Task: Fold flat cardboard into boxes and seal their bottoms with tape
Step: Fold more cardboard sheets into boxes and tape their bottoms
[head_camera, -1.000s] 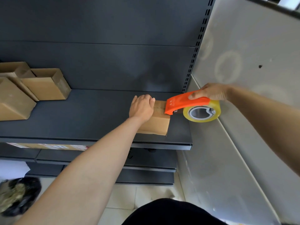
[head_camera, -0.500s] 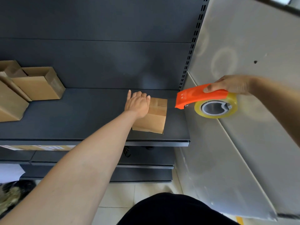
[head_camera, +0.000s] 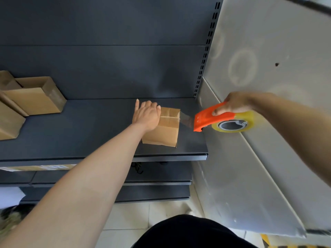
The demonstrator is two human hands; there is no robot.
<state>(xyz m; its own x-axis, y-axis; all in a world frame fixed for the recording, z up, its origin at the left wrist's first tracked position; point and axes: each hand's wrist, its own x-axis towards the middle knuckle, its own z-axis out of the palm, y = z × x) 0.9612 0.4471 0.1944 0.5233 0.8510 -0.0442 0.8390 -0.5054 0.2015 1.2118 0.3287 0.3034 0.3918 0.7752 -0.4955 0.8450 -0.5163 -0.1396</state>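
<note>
A small folded cardboard box (head_camera: 165,130) stands on the dark shelf (head_camera: 89,133), a strip of clear tape across its top seam. My left hand (head_camera: 146,115) presses down on the box's left top with its fingers curled over the far edge and one finger straight. My right hand (head_camera: 234,104) grips the orange tape dispenser (head_camera: 213,119) with its yellowish tape roll (head_camera: 234,124), held in the air to the right of the box. A stretch of clear tape (head_camera: 186,119) runs from the box's right edge to the dispenser.
Several finished open cardboard boxes (head_camera: 35,97) lie at the shelf's left end. A grey panel (head_camera: 268,68) closes the right side beside the shelf upright. Lower shelves and a tiled floor (head_camera: 161,212) are below; a dark bag (head_camera: 10,217) sits at the lower left.
My right hand has pulled the dispenser off the box top and away to the right, drawing out tape. My left hand stayed on the box.
</note>
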